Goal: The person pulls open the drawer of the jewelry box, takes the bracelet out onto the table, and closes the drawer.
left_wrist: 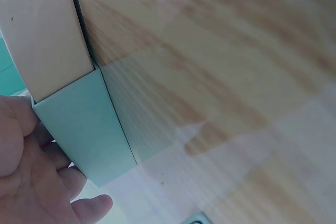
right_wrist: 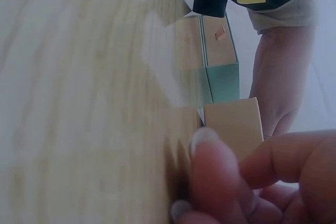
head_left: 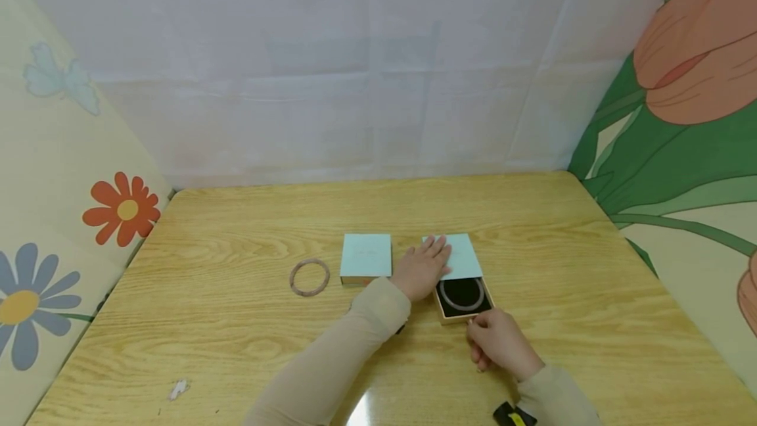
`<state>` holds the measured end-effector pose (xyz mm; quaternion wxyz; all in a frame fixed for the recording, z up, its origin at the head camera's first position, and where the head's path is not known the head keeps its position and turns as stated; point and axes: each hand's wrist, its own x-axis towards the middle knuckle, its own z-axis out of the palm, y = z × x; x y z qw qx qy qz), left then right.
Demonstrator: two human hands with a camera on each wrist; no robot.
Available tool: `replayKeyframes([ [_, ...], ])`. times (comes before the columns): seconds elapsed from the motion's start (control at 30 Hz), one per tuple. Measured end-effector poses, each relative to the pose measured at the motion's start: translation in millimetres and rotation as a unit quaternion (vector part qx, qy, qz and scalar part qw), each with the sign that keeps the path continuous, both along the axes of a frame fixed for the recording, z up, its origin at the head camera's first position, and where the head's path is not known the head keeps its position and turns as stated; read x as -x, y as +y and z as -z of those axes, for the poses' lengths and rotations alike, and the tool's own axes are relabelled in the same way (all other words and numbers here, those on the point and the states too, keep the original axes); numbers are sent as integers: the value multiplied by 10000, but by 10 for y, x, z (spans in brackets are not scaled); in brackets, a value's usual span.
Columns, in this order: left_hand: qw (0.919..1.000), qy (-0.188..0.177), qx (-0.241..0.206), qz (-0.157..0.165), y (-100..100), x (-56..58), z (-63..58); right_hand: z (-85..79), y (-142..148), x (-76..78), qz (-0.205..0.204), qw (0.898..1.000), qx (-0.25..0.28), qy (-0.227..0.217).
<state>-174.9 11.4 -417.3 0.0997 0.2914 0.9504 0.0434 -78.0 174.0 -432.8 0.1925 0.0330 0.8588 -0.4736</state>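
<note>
A pale-blue slide-out box sleeve [head_left: 466,258] lies under my left hand [head_left: 421,269], whose outstretched fingers rest on its top and left edge. Out of its near end projects a tan drawer [head_left: 455,319] with a black lining, and a greyish bangle [head_left: 460,307] lies in it, partly covered by the sleeve. My right hand [head_left: 501,340] pinches at the drawer's front with thumb and index finger; the pinched spot is hidden by the fingertips. In the right wrist view, the drawer's tan front [right_wrist: 231,127] shows just beyond the fingers.
Left of my left hand stands a second pale-blue box [head_left: 366,256], closed, with a small brown pull tab [right_wrist: 220,32] on its front. Another bangle [head_left: 309,277] lies on the wood-grain table [head_left: 207,321] further left. A small white mark [head_left: 178,389] is near the front left.
</note>
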Motion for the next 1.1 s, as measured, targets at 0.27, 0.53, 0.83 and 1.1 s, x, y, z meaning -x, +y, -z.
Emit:
replayKeyframes([
  [0.27, 10000, 13, 5, -19, 7, 4, 1, 3, 1, -3, 8, 10000, -31, -14],
  [0.53, 10000, 54, 64, 9, 3, 4, 14, 5, 10, -28, -146, 9994, -83, 293],
  [0.83, 9999, 66, 97, 69, -1, 0, -7, -207, 21, 10, -117, 9806, -1365, 1401],
  [1.1, 9999, 118, 93, 45, -2, -8, -7, -307, -49, 102, -965, 9143, -2075, 3341],
])
